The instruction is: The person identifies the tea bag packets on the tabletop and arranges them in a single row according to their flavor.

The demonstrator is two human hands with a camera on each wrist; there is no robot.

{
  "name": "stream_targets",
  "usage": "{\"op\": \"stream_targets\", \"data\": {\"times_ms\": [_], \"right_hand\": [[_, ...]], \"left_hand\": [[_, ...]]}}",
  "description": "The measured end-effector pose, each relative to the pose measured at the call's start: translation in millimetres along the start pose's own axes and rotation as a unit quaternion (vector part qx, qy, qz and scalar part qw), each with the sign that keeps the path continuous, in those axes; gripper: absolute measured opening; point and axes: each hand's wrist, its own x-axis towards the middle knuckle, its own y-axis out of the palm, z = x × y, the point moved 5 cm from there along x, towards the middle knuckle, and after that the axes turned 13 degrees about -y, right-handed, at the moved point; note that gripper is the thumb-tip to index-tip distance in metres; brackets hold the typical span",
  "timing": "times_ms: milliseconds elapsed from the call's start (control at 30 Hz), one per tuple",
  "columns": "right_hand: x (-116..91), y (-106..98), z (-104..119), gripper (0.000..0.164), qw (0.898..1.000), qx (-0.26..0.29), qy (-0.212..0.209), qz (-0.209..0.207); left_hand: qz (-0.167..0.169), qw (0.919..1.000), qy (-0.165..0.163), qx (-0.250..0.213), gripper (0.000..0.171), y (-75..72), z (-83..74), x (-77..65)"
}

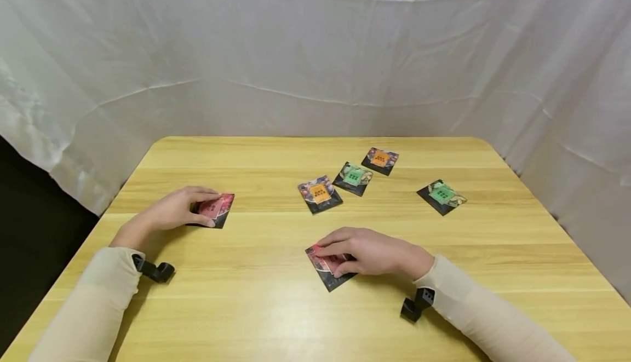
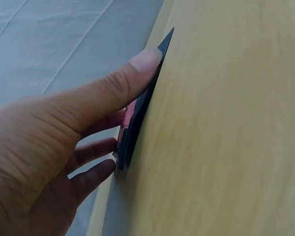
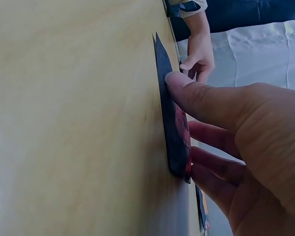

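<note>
In the head view my left hand (image 1: 175, 208) spans a flat, square red-and-black packet (image 1: 227, 203) at the left of the table. Its thumb (image 2: 145, 61) lies along one edge of that packet, and the other fingers are bent at the opposite side. Nearer the front, around the middle, my right hand (image 1: 374, 252) holds a second red-and-black packet (image 1: 325, 277) between thumb and bent fingers. In the right wrist view this packet (image 3: 169, 123) is seen nearly edge-on, close over the wood. Both hands partly cover the packets' printed faces.
Two orange-labelled packets (image 1: 315, 203) (image 1: 382, 159) and a green-labelled packet (image 1: 352, 178) lie in a diagonal row behind the right hand. Another green-labelled packet (image 1: 440, 197) lies farther right. A white curtain (image 1: 315, 66) hangs behind the wooden table (image 1: 246, 307).
</note>
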Motion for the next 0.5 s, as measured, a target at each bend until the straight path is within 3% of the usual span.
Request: {"op": "stream_targets", "data": {"times_ms": [300, 500], "right_hand": [[0, -2, -1, 0.053, 1.000, -0.013, 0.011, -0.007], [1, -2, -1, 0.051, 1.000, -0.020, 0.011, -0.002]], "left_hand": [[-0.004, 0.9992, 0.024, 0.030, 0.077, 6.2, -21.5, -6.4], [-0.004, 0.9992, 0.021, 0.035, 0.077, 9.1, -21.3, -8.1]]}}
